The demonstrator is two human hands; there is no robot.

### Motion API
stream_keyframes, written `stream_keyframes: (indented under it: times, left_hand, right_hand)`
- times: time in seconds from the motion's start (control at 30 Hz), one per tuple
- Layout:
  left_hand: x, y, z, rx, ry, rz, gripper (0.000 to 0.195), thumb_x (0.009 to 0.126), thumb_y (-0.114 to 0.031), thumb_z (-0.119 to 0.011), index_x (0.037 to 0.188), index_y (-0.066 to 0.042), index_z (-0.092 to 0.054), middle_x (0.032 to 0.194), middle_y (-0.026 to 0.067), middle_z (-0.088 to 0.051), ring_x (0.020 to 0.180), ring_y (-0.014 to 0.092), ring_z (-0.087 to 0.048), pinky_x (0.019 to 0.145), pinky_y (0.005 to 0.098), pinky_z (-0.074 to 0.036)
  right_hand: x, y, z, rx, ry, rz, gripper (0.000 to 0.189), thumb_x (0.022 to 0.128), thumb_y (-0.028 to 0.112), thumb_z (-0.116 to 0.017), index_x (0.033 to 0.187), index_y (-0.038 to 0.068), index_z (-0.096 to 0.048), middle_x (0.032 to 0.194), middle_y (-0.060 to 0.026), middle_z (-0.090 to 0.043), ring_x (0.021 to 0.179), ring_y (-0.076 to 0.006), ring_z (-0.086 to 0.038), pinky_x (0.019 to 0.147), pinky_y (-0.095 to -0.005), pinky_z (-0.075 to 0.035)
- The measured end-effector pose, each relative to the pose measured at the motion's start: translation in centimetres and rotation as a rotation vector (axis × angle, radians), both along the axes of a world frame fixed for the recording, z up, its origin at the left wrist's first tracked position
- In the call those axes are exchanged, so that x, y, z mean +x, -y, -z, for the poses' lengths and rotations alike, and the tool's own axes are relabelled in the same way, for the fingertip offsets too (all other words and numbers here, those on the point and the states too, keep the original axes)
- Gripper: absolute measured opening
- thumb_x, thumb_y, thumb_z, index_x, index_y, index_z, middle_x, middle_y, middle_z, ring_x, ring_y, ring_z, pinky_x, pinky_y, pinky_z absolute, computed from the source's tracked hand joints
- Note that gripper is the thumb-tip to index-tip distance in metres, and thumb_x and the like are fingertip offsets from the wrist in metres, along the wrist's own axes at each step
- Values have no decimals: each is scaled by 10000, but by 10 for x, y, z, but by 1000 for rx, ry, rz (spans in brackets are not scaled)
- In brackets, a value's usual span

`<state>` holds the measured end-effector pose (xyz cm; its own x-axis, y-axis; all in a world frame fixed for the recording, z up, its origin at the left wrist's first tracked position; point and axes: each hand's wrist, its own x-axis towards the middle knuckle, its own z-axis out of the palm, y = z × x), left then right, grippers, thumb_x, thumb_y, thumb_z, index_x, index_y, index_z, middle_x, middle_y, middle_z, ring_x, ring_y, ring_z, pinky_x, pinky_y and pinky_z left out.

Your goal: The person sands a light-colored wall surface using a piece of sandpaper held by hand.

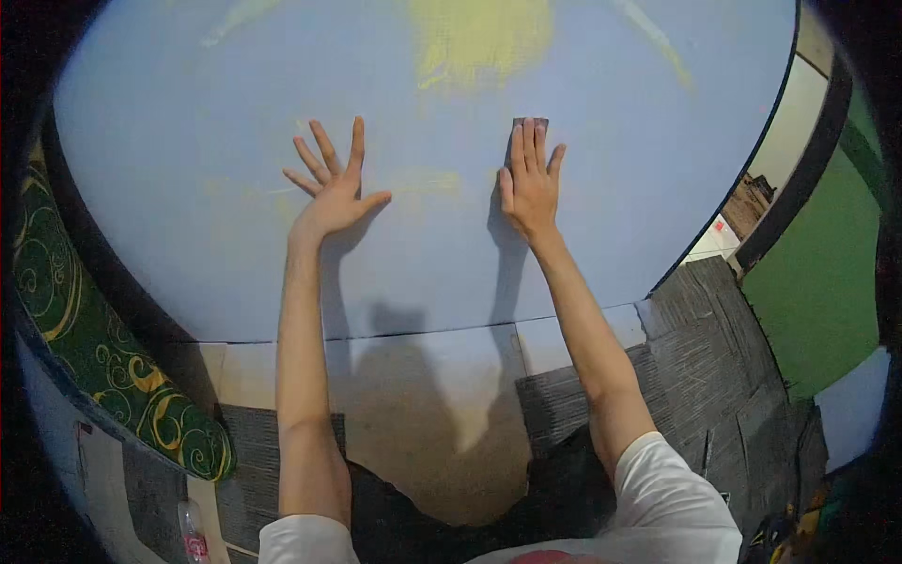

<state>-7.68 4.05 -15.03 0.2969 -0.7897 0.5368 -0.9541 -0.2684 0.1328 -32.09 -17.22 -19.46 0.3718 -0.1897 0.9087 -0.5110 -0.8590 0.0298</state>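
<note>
A large light-blue panel [437, 247] stands before me, with a yellow patch [486, 42] at the top and fainter yellow smears [423, 185] lower down. My left hand [335, 176] is on or just off its surface, fingers spread and holding nothing. To the right, my right hand [532, 180] lies flat with three fingers together over a small dark piece [520, 123], which looks like sandpaper, against the panel. Most of that piece is hidden under the fingers. Both arms reach upward and cast shadows on the panel.
A green roll with gold swirls [141, 381] lies at left. Grey corrugated sheets [705, 338] cover parts of the tiled floor [437, 395]. At right are a green panel [824, 282] and a doorway-like opening [782, 134]. A plastic bottle [192, 532] is at lower left.
</note>
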Motion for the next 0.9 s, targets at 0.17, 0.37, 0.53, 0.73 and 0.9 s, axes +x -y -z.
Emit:
stream_keyframes:
  times: [0.17,0.37,0.53,0.73,0.9]
  left_hand:
    - [-3,2,1,-23,-12,45,1205,826,-536,-768,1611,-355,128,1516,298,437,1308,604,436,947,871,128]
    - [6,-4,0,-10,9,32,1165,839,-512,-755,1616,-362,101,1542,319,380,1320,628,398,944,872,133]
    - [0,-6,-3,-15,-25,62,1108,860,-513,-734,1625,-358,52,1543,333,365,1334,633,374,945,880,115]
    - [3,-6,5,-85,69,80,1049,888,-595,-669,1627,-356,35,1565,343,312,1356,652,317,941,904,33]
    - [5,-7,-3,28,-5,61,1208,802,-600,-763,1624,-329,79,1513,326,420,1272,622,458,897,891,142]
  right_hand:
    - [-1,17,35,-110,18,-9,691,979,278,-454,1595,33,-257,1675,-127,-226,1565,-297,-137,1228,-627,4]
    - [8,9,-9,-208,61,8,640,977,245,-422,1567,17,-328,1647,-145,-297,1551,-316,-197,1230,-620,4]
    - [4,22,26,-218,33,-12,649,954,211,-453,1561,10,-340,1639,-156,-310,1545,-320,-216,1240,-602,-24]
    - [-18,14,3,-202,-147,-16,659,935,45,-573,1559,79,-365,1629,-98,-348,1525,-276,-280,1239,-574,-162]
    - [-13,4,-12,-177,-68,-71,742,877,183,-714,1546,115,-400,1617,-73,-377,1511,-250,-314,1223,-555,-222]
